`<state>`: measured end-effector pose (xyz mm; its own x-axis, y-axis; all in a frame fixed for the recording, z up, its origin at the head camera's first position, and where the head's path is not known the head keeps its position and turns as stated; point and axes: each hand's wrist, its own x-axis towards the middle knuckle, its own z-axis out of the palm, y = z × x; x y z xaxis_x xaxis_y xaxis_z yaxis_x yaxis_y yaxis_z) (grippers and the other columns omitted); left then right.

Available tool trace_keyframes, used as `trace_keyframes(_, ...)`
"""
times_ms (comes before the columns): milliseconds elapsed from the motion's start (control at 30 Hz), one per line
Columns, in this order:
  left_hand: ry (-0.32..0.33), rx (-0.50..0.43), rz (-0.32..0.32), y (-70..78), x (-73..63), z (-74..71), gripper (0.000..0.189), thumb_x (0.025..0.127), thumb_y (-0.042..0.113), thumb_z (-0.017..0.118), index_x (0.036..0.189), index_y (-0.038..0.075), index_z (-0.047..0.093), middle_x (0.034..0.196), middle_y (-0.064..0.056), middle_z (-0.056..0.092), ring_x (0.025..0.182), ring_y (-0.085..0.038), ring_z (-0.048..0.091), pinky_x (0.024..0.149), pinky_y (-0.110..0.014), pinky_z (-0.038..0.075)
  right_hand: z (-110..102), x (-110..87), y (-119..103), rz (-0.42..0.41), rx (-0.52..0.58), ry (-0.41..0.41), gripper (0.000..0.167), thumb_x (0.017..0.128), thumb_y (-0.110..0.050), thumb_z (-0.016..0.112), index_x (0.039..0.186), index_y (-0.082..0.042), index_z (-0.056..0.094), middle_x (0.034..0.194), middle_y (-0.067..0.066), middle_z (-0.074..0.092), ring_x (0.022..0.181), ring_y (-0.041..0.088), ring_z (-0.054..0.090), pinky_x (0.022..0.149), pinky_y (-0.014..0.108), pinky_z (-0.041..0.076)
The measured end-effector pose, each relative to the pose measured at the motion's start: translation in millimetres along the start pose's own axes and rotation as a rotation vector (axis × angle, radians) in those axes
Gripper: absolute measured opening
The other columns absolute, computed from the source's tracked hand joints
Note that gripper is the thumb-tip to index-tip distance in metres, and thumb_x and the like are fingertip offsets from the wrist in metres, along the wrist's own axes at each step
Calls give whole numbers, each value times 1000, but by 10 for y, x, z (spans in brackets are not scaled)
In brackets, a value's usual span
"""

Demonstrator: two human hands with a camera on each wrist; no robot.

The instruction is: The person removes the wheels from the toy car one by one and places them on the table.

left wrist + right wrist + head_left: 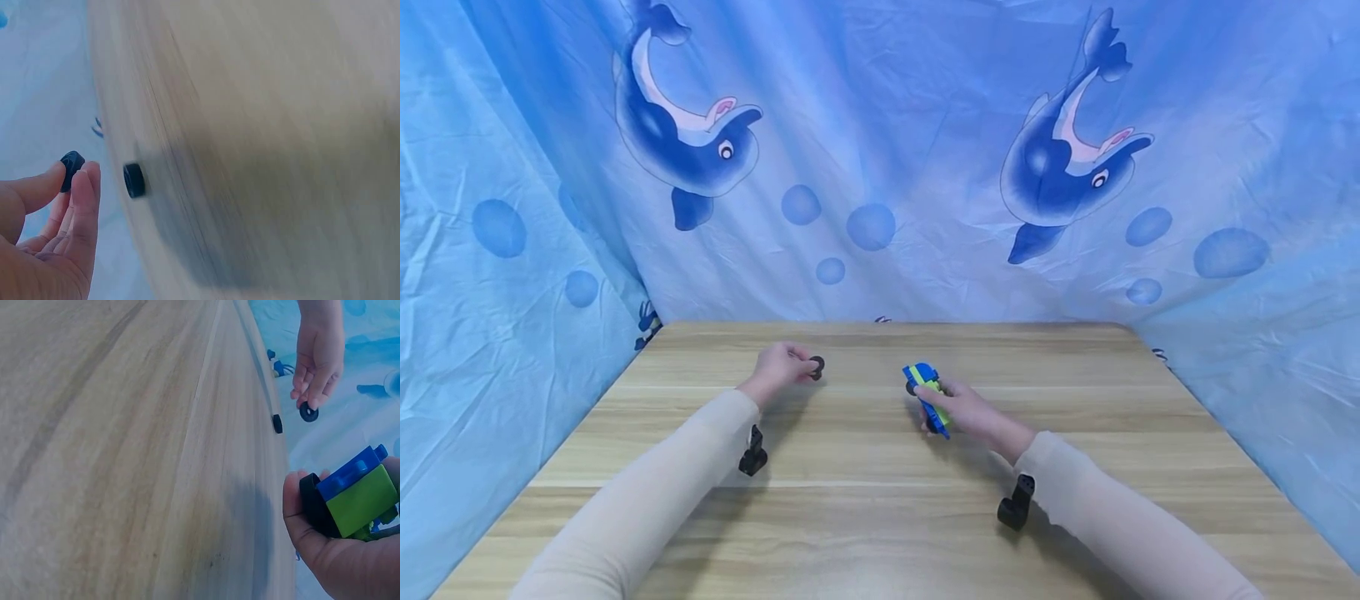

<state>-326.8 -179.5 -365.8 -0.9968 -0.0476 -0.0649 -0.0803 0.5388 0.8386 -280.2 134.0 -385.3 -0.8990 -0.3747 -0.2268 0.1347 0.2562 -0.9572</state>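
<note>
Right wrist view: left hand (320, 356) pinches one wheel (74, 162), right hand (961, 407) grips one toy car (361, 500) (second wheel (134, 180) on table (880, 517)).

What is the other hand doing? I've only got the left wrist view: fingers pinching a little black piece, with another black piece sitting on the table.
Observer: The right hand grips a blue and green toy.
Visitor: Oh, nice! Anything black on that?
Observer: Yes, a black wheel shows on it in the right wrist view.
Visitor: And how does the pinched one look face-on?
Observer: In the right wrist view, the pinched black piece looks round, with a pale centre.
</note>
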Motion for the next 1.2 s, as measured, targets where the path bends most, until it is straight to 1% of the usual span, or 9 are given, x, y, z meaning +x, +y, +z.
trace_keyframes(133, 51, 40, -33, -95, 55, -86, 23, 92, 11, 65, 107, -6, 61, 108, -24, 66, 91, -30, 71, 87, -39, 56, -6, -5, -1, -1, 20, -23, 56, 99, -42, 53, 134, 0, 42, 98, 17, 62, 81, 21, 65, 77, 33, 57)
trace_keyframes(200, 69, 55, -45, -150, 84, -125, 22, 92, 10, 65, 106, -7, 62, 108, -24, 67, 86, -28, 71, 83, -37, 58, -12, -4, 4, 2, 33, -29, 56, 99, -41, 53, 135, 0, 41, 98, 16, 62, 81, 21, 64, 77, 32, 57)
trace_keyframes(333, 69, 54, -64, -247, 139, -189, 24, 92, 8, 64, 109, -10, 64, 110, -28, 67, 75, -21, 72, 79, -33, 59, -17, 3, 24, -1, 51, -31, 54, 99, -38, 53, 137, -1, 39, 95, 15, 61, 77, 19, 63, 75, 32, 57)
trace_keyframes(467, 64, -9, -103, -314, 197, -239, 31, 90, 6, 65, 115, -13, 62, 115, -30, 64, 65, -11, 70, 77, -29, 60, -21, -1, 27, -3, 68, -36, 54, 99, -35, 53, 138, -1, 38, 93, 14, 61, 75, 18, 63, 73, 31, 57)
trace_keyframes(567, 72, -83, -171, -365, 239, -267, 35, 88, 3, 66, 118, -14, 60, 120, -31, 62, 60, -6, 67, 73, -25, 60, -24, -7, 19, 6, 73, -43, 54, 99, -34, 54, 138, -1, 37, 90, 12, 61, 74, 17, 64, 73, 31, 57)
trace_keyframes(700, 83, -173, -267, -408, 278, -285, 41, 87, 0, 67, 123, -14, 56, 126, -32, 58, 57, -4, 64, 70, -22, 59, -27, -11, -2, 19, 64, -24, 56, 98, -36, 55, 140, -4, 37, 87, 9, 61, 72, 17, 65, 72, 30, 57)
trace_keyframes(867, 97, -249, -340, -392, 307, -298, 48, 87, 0, 67, 130, -14, 49, 133, -30, 53, 53, -2, 62, 68, -19, 58, -36, -5, -17, 20, 69, -13, 59, 96, -37, 58, 141, -5, 35, 86, 9, 61, 71, 18, 65, 72, 31, 58)
trace_keyframes(1100, 106, -313, -377, -418, 332, -295, 56, 86, -2, 67, 135, -14, 43, 135, -30, 52, 52, -2, 62, 69, -19, 59, -45, -9, -8, 22, 71, -20, 60, 96, -37, 58, 141, -4, 35, 88, 9, 61, 73, 18, 64, 73, 31, 58)
trace_keyframes(1200, 101, -316, -392, -450, 317, -304, 57, 85, -2, 67, 135, -14, 42, 131, -29, 55, 53, -4, 64, 70, -20, 59, -53, -6, 12, 22, 73, -28, 60, 96, -38, 58, 140, -4, 34, 88, 9, 61, 73, 18, 64, 75, 31, 58)
